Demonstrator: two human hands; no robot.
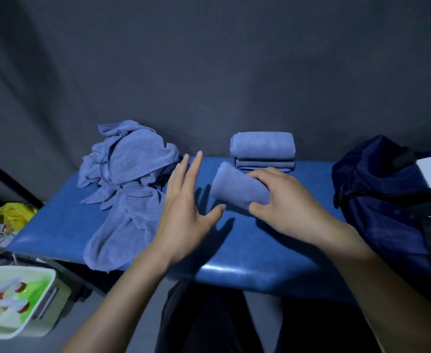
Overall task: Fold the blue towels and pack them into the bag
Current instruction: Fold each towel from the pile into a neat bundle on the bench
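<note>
Hands first, nearest the camera: the left hand (184, 212) hovers flat over the blue tabletop (247, 263) with its fingers spread and straight, holding nothing. The right hand (283, 202) has its grip curled round a folded blue towel (237, 187), thumb below and fingers over the top, with the towel raised a little off the surface, judging by the shadow beneath.

That towel's long axis runs from the right hand toward the upper left, and its free end flares wider, pointing at the space between the loose pile and the stack. The flare suggests the layers are held only at one end, so the fold could fall open if the hand swings it quickly or loosens. A one-handed carry to the navy bag (377, 200) at the right edge could also catch the free end on the bag's mouth, whose opening I cannot make out here.

Farther back, the stack of folded towels (262, 151) sits just behind the held one. The heap of unfolded towels (125, 179) lies left, one drooping over the near edge, where it may slide off.
</note>
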